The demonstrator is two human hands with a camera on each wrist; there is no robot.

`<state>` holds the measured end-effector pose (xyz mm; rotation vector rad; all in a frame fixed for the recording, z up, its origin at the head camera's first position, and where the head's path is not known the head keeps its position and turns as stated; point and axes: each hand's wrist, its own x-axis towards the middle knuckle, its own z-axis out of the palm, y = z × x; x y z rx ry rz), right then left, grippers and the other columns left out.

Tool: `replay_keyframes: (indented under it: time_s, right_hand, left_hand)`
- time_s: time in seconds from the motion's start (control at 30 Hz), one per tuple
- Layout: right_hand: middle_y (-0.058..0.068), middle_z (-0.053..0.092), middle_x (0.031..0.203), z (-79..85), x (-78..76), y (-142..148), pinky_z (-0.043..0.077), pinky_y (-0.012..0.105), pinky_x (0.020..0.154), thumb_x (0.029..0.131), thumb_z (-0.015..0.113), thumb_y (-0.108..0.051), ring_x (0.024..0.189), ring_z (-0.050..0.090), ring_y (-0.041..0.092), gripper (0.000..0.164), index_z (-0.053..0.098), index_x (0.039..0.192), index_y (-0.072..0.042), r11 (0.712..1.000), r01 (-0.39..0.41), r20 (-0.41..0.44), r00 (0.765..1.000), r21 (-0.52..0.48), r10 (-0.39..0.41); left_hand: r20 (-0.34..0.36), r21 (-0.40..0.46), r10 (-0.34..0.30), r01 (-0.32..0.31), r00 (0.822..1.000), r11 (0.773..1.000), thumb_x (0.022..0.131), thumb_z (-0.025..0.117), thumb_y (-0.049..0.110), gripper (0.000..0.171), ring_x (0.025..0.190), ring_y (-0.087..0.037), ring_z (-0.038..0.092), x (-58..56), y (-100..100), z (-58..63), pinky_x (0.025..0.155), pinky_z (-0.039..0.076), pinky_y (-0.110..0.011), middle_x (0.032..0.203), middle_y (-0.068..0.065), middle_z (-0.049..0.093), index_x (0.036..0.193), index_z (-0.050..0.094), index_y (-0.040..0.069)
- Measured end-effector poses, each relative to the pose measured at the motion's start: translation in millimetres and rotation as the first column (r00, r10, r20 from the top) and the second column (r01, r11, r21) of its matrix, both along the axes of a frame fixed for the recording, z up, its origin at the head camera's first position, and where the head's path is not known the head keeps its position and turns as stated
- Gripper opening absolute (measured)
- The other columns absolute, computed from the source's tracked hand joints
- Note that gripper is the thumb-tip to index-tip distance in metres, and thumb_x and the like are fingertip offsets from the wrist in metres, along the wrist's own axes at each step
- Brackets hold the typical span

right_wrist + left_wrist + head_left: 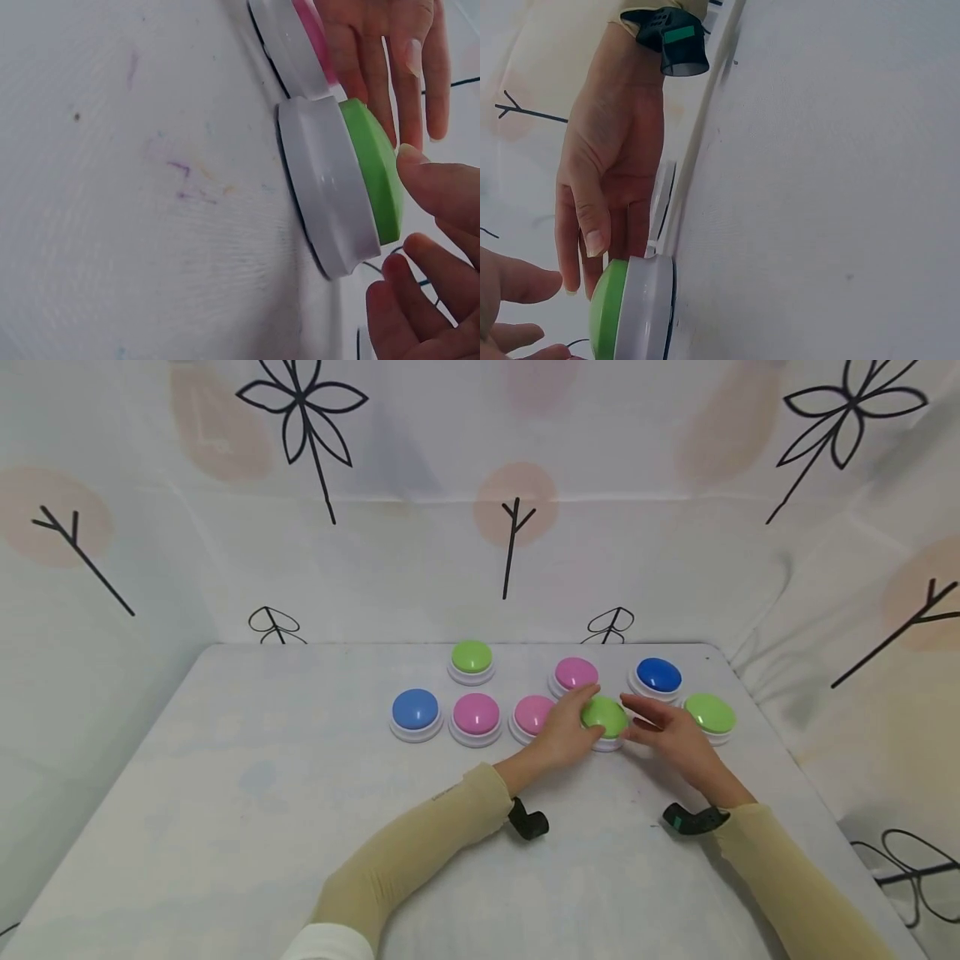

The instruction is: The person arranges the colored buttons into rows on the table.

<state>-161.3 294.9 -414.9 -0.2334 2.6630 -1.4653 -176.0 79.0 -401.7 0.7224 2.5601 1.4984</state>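
Observation:
A green dome push button (pixel 606 717) on a round white base stands in the front row, between my two hands. From its left side my left hand (pixel 566 732) reaches over a pink button (pixel 534 714), its thumb and fingers spread beside the green dome. On the other side is my right hand (pixel 678 745), its fingers extended close to the button's right edge. The right wrist view shows the right thumb (pixel 435 187) right beside the green dome (pixel 375 172). In the left wrist view, a gap separates the left fingers (pixel 525 281) from the dome (pixel 607 311).
More buttons surround the hands: green (pixel 708 714) and dark blue (pixel 659 676) at right, pink (pixel 576 673) behind, and pink (pixel 476 715), blue (pixel 416 710) and green (pixel 472 658) at left. The white table (pixel 262 827) meets a patterned cloth backdrop (pixel 420 560).

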Motion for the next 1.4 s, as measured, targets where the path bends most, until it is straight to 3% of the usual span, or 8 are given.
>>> replay_keyframes:
  time_s: [0.4, 0.6, 0.73, 0.83, 1.03, 1.2, 1.4]
  right_hand:
    - [0.018, 0.05, 0.146, 14.2, -0.2, -10, 0.044, 0.012, 0.092, 0.094, 0.071, -0.022, 0.134, 0.046, 0.037, 0.058, 0.049, 0.145, -0.004, 0.998, 0.014, -0.039, 0.999, -0.068, -0.017]
    - [0.014, 0.053, 0.144, 22.8, -1.7, -17, 0.045, 0.014, 0.093, 0.095, 0.07, -0.027, 0.133, 0.048, 0.035, 0.055, 0.053, 0.145, -0.011, 0.999, 0.032, -0.045, 0.998, -0.04, -0.034]
    - [0.011, 0.054, 0.143, 26.9, -3.2, -22, 0.045, 0.018, 0.095, 0.095, 0.069, -0.03, 0.134, 0.048, 0.032, 0.054, 0.054, 0.144, -0.014, 0.999, 0.043, -0.04, 0.998, -0.021, -0.044]
    - [0.011, 0.055, 0.143, 28.7, -4.9, -27, 0.046, 0.019, 0.096, 0.095, 0.069, -0.032, 0.134, 0.048, 0.032, 0.054, 0.054, 0.144, -0.013, 0.999, 0.04, -0.04, 0.998, -0.029, -0.041]
    - [0.012, 0.056, 0.141, 31.0, -11.4, -39, 0.045, 0.019, 0.098, 0.096, 0.068, -0.026, 0.133, 0.048, 0.031, 0.049, 0.056, 0.142, -0.011, 0.996, 0.031, -0.069, 0.997, -0.086, -0.037]
    - [0.012, 0.057, 0.141, 33.2, -17.6, -49, 0.044, 0.02, 0.1, 0.098, 0.066, -0.022, 0.133, 0.048, 0.028, 0.046, 0.056, 0.141, -0.01, 0.994, 0.013, -0.088, 0.996, -0.112, -0.023]
    - [0.01, 0.056, 0.141, 35.2, -22.9, -60, 0.043, 0.023, 0.102, 0.097, 0.067, -0.028, 0.134, 0.048, 0.028, 0.049, 0.056, 0.142, -0.012, 0.993, -0.002, -0.08, 0.997, -0.119, -0.008]
  left_hand:
    - [0.022, 0.08, 0.015, -0.017, 1.0, 0.997, 0.095, 0.067, 0.01, 0.056, 0.137, -0.012, 0.042, -2.1, -14, 9.2, 0.113, 0.031, -0.028, 0.147, -0.002, 0.051, 0.148, 0.048, 0.013]
    - [0.013, 0.118, 0.023, -0.024, 1.0, 0.993, 0.097, 0.064, 0.014, 0.05, 0.131, -0.015, 0.048, -5.5, -29, 13.2, 0.111, 0.037, -0.034, 0.14, -0.007, 0.056, 0.145, 0.051, 0.017]
    - [-0.006, 0.144, 0.024, -0.023, 1.0, 0.989, 0.097, 0.064, 0.013, 0.048, 0.126, -0.016, 0.051, -11.4, -39, 14.8, 0.103, 0.045, -0.036, 0.138, -0.01, 0.057, 0.143, 0.053, 0.015]
    - [-0.004, 0.161, 0.039, -0.038, 0.999, 0.986, 0.097, 0.064, 0.012, 0.047, 0.124, -0.013, 0.051, -16.0, -47, 15.9, 0.096, 0.05, -0.033, 0.137, -0.006, 0.058, 0.142, 0.054, 0.016]
    - [-0.014, 0.171, 0.09, -0.086, 0.996, 0.982, 0.097, 0.063, 0.013, 0.044, 0.126, -0.011, 0.05, -24.9, -67, 18.5, 0.104, 0.045, -0.038, 0.137, 0.003, 0.057, 0.14, 0.056, 0.018]
    - [-0.05, 0.189, 0.101, -0.09, 0.994, 0.978, 0.097, 0.064, 0.011, 0.043, 0.127, -0.015, 0.05, -33.6, -86, 20.6, 0.107, 0.042, -0.041, 0.138, 0.0, 0.057, 0.139, 0.057, 0.014]
    - [-0.057, 0.145, 0.11, -0.101, 0.992, 0.984, 0.099, 0.063, 0.014, 0.044, 0.13, -0.017, 0.047, -42.3, -106, 23.0, 0.108, 0.041, -0.045, 0.14, -0.002, 0.054, 0.142, 0.053, 0.014]
